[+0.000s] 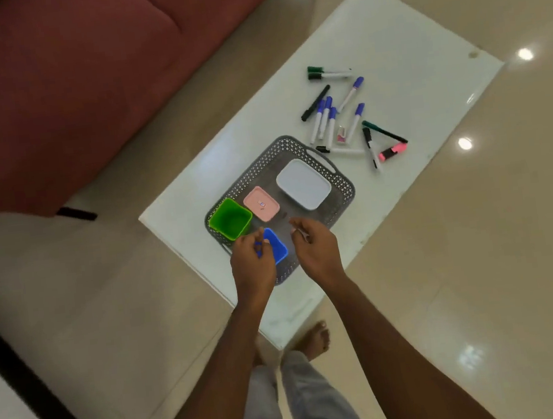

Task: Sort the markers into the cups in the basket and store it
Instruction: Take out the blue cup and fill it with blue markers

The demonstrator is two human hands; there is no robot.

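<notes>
Big maroon sofa (82, 93) fills upper left, w/ a white low table (404, 39) running diagonally across the shiny tiled floor. On the table's near half sits the grey perforated basket (342, 198), holding four cups: a white one (303, 184) at the far end, pink (261, 204) and green (229, 218) in the middle, blue (277, 247) nearest the person, partly hidden by the left hand (252, 263). That hand hovers over the blue cup, fingers curled; something small and blue shows at its fingertips but it's too blurred to say what, or whether it's gripped. Right hand (317, 249) hangs just beside it over the basket's near edge, fingers loosely bent, maybe pinching something thin and pale, can't tell. The loose markers (340, 116) lie scattered on the tabletop beyond the basket, up and to the right of both hands, well apart from them; most blue-capped ones lie roughly parallel, long axes pointing away and slightly right. Right hand is on their side, so prob the natural one to reach across the basket for the next pick
</notes>
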